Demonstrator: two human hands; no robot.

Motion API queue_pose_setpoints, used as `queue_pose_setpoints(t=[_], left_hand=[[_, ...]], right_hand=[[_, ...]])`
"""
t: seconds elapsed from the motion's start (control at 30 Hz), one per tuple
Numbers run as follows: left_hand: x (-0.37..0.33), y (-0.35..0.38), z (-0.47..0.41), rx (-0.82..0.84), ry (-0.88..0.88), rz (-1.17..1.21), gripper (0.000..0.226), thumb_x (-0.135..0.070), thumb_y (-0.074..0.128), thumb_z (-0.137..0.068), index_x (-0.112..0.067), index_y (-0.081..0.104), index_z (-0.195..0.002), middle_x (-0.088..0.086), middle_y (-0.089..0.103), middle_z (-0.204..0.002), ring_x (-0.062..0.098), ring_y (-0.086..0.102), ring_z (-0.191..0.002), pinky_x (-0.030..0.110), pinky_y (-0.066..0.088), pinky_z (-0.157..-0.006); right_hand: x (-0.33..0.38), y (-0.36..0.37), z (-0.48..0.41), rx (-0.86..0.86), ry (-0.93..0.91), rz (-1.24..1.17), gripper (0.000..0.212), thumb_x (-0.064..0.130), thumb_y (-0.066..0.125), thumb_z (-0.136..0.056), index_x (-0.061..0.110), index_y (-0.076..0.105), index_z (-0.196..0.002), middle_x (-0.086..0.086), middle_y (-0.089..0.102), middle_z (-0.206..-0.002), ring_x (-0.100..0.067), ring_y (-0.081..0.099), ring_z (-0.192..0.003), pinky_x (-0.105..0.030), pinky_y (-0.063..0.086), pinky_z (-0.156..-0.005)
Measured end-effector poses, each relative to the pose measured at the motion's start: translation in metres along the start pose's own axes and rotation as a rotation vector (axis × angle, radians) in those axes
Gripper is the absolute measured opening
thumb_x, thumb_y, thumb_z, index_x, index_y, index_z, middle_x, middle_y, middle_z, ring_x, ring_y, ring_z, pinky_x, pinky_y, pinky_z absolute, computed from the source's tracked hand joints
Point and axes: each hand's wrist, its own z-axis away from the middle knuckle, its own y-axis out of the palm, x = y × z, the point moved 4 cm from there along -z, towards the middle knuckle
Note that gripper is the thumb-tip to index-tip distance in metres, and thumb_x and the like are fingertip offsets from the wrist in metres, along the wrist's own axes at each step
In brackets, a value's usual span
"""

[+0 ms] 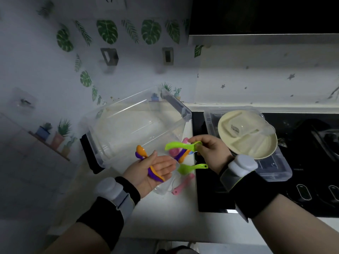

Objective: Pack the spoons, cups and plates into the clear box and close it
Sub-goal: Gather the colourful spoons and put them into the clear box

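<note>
The clear box (128, 125) stands open on the white counter, with black latches at its sides. My left hand (156, 171) lies palm up in front of it, fingers straight, carrying an orange spoon (142, 152) and a purple spoon (153, 176). My right hand (211, 151) pinches a green spoon (181, 146) just right of the box. Below it lie another green spoon (190, 168), a pink spoon (183, 185) and several more spoons (180, 155) over a clear cup (165, 189). A cream divided plate (247, 134) with a clear cup (266, 129) on it rests on the box lid (275, 169).
A black cooktop (302, 180) takes up the right side, with the lid lying on it. A leaf-patterned wall (110, 52) rises right behind the box. A range hood (256, 37) hangs at the top right. The counter's front edge runs below my wrists.
</note>
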Motion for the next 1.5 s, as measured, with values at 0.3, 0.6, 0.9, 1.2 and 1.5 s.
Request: queue_pose_setpoints(t=[0.3,0.6,0.9,1.2,1.5], left_hand=[[0.011,0.023,0.017,0.331,-0.133,-0.162,0.056,-0.049,0.080,-0.054,-0.005,0.077,-0.090,0.017,0.075,-0.094,0.025,0.074,-0.082,0.033,0.060,-0.067],[0.019,0.035,0.018,0.395,-0.052,-0.177,0.039,-0.028,0.087,-0.054,-0.002,0.075,-0.081,0.013,0.071,-0.064,0.023,0.068,-0.052,0.035,0.058,-0.058],[0.023,0.032,0.022,0.294,-0.071,-0.227,0.018,-0.015,0.057,-0.079,-0.006,0.072,-0.075,-0.002,0.041,-0.041,0.015,0.048,-0.039,0.031,0.051,-0.052],[0.018,0.018,0.016,0.143,-0.037,-0.175,0.019,-0.016,0.055,-0.085,-0.005,0.065,-0.073,0.007,0.057,-0.050,0.019,0.057,-0.040,0.028,0.051,-0.045],[0.012,-0.007,0.005,-0.122,0.039,0.038,0.021,-0.017,0.050,-0.093,-0.007,0.057,-0.076,0.007,0.062,-0.051,0.019,0.058,-0.039,0.028,0.053,-0.046]], right_hand=[[0.050,0.024,0.011,0.383,-0.223,0.136,0.024,-0.002,0.065,-0.081,0.017,0.074,-0.092,0.020,0.071,-0.073,-0.011,0.063,-0.075,-0.019,0.052,-0.073],[0.065,0.047,0.015,0.292,-0.387,0.329,0.034,0.007,0.058,-0.075,0.029,0.065,-0.101,0.011,0.067,-0.089,-0.013,0.061,-0.079,-0.036,0.053,-0.081],[0.053,0.060,0.025,0.569,-0.098,0.026,0.045,0.002,0.046,-0.079,0.038,0.072,-0.087,-0.008,0.073,-0.090,-0.061,0.058,-0.085,-0.074,0.045,-0.074],[0.039,0.056,0.016,0.417,-0.112,0.029,0.036,-0.010,0.048,-0.088,0.017,0.069,-0.099,0.007,0.069,-0.090,0.001,0.065,-0.082,-0.020,0.051,-0.085],[-0.050,0.033,0.022,0.383,0.180,0.791,0.030,0.020,0.052,-0.088,0.018,0.061,-0.117,-0.007,0.063,-0.119,-0.023,0.060,-0.107,-0.028,0.045,-0.095]])
